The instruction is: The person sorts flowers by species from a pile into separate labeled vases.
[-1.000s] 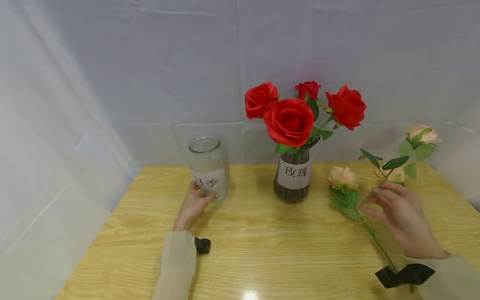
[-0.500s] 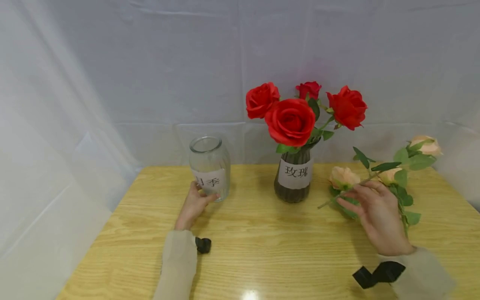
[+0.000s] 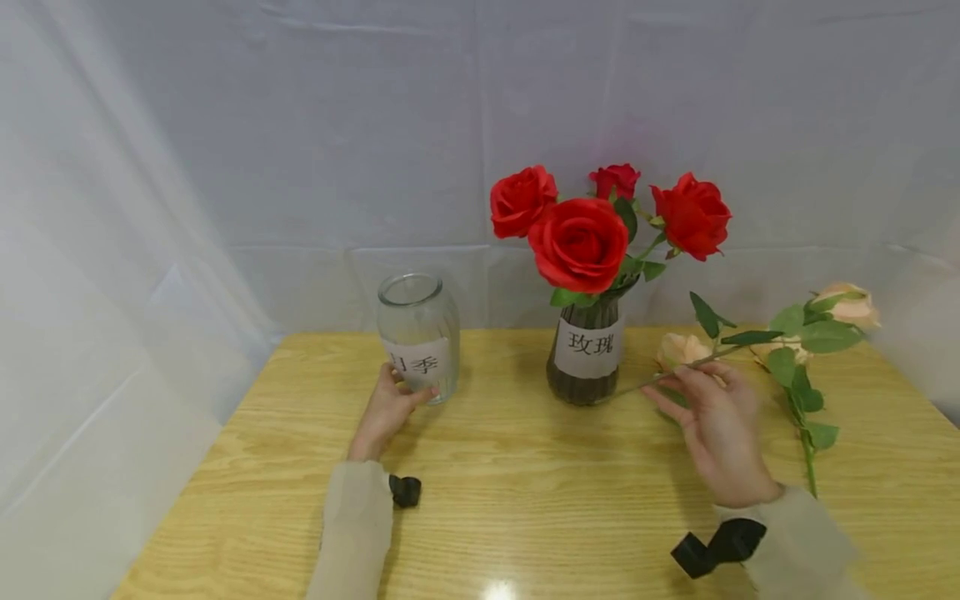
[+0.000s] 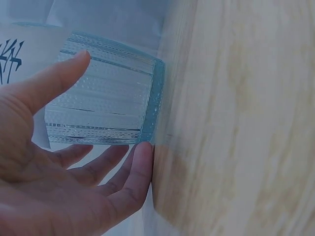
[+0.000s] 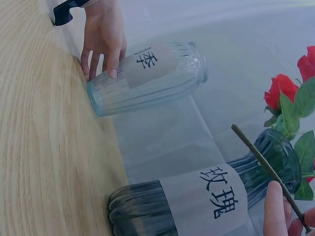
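Clear glass first: a jar (image 3: 442, 321) is seen upright on the counter (image 3: 480, 500), mouth up, its lower part held by the left hand (image 3: 382, 412), thumb laid on the front and fingers set about the other side, near the base. Its paper label is partly covered by that hand.

A peach rose (image 3: 750, 337) is pinched by its stem between the thumb and fingers of the right hand (image 3: 723, 425), held in the air above the counter. Its long axis is slanted across the body, close to level: bloom to the far right and higher, bare stem end lower and pointed left.

Key relation: the jar is placed well to the left of the held rose, with a dark ribbed vase (image 3: 585, 385) of red roses (image 3: 579, 244) standing between. Stem is aimed sideways, whereas the jar's axis is vertical; the two are judged badly out of line. In the head view the stem end is seen against the vase's base; whether it is touched cannot be told. The jar is nearest the left hand. Two more peach roses (image 3: 681, 350) are noted near the right hand, partly hidden by it and the held flower.
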Available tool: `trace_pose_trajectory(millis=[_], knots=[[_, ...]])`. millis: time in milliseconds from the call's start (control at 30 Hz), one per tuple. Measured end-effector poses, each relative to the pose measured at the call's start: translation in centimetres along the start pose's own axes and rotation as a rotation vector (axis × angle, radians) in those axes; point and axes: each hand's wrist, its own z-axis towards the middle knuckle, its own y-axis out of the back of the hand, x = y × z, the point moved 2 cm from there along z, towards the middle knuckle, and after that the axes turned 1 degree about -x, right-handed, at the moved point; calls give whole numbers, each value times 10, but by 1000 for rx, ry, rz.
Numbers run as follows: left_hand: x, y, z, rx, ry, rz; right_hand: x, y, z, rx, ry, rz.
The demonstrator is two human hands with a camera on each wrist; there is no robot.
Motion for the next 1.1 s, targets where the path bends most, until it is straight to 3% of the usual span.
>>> trace_pose_trajectory(millis=[700, 1100], knots=[[1, -2, 2, 12, -19, -24, -21, -34, -5, -119, 24, -14], [3, 1, -1, 15, -9, -26, -38, -49, -6, -115, 35, 29]])
